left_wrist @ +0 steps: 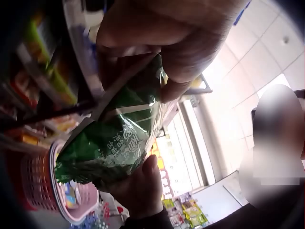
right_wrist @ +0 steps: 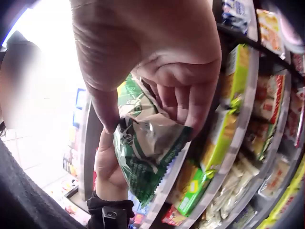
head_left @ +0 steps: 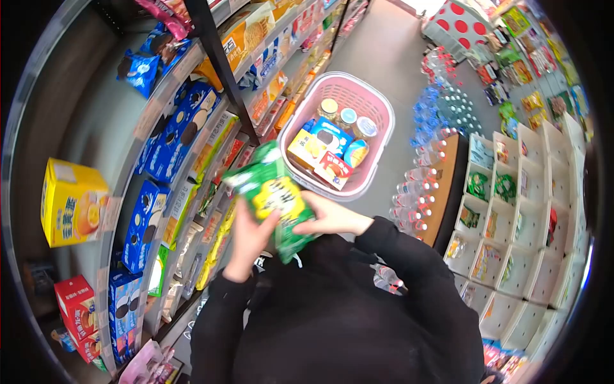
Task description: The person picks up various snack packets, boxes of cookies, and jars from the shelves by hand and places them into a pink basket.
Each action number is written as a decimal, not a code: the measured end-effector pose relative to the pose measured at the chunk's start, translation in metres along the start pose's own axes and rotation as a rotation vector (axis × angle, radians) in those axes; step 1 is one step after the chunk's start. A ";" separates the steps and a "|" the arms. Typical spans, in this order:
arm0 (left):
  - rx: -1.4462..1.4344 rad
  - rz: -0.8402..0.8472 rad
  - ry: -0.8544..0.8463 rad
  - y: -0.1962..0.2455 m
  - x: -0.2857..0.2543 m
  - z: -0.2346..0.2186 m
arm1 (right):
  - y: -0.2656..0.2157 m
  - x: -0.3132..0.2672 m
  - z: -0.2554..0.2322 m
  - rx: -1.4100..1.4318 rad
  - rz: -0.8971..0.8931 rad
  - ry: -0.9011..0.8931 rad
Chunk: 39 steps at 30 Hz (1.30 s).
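A green snack packet (head_left: 274, 196) is held up in front of me by both hands. My left hand (head_left: 248, 240) grips its lower left side, thumb over the front. My right hand (head_left: 332, 216) pinches its right edge. In the left wrist view the green packet (left_wrist: 114, 138) sits between my left hand's fingers (left_wrist: 181, 52) and the right hand (left_wrist: 140, 191) below. In the right wrist view my right hand's fingers (right_wrist: 190, 95) curl round the packet (right_wrist: 143, 152), with the left hand (right_wrist: 107, 162) behind it.
A pink basket (head_left: 377, 115) with jars and snack boxes sits on the floor just beyond the packet. Shelves of biscuit boxes (head_left: 179, 128) run along the left. Water bottles (head_left: 416, 185) and a white compartment rack (head_left: 531, 211) stand on the right.
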State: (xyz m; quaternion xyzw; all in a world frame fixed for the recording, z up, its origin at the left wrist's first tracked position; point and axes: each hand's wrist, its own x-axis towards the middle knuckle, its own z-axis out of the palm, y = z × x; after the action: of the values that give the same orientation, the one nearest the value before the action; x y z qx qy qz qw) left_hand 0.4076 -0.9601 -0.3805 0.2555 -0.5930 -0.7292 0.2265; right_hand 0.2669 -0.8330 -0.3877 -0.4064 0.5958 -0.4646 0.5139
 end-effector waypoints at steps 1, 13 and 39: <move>-0.016 0.040 -0.042 -0.021 0.026 0.021 | 0.017 -0.001 -0.023 -0.030 -0.011 0.108; 0.016 -0.637 0.027 -0.235 0.217 0.175 | 0.170 0.055 -0.256 -0.147 0.453 0.375; 0.701 -0.258 -0.175 -0.036 0.000 -0.103 | 0.015 0.135 -0.089 -0.427 -0.136 0.198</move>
State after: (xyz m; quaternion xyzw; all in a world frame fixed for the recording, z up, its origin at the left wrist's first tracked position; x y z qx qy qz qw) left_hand 0.4724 -1.0306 -0.4326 0.3268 -0.7865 -0.5236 -0.0200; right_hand 0.1596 -0.9469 -0.4302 -0.4973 0.6994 -0.3991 0.3229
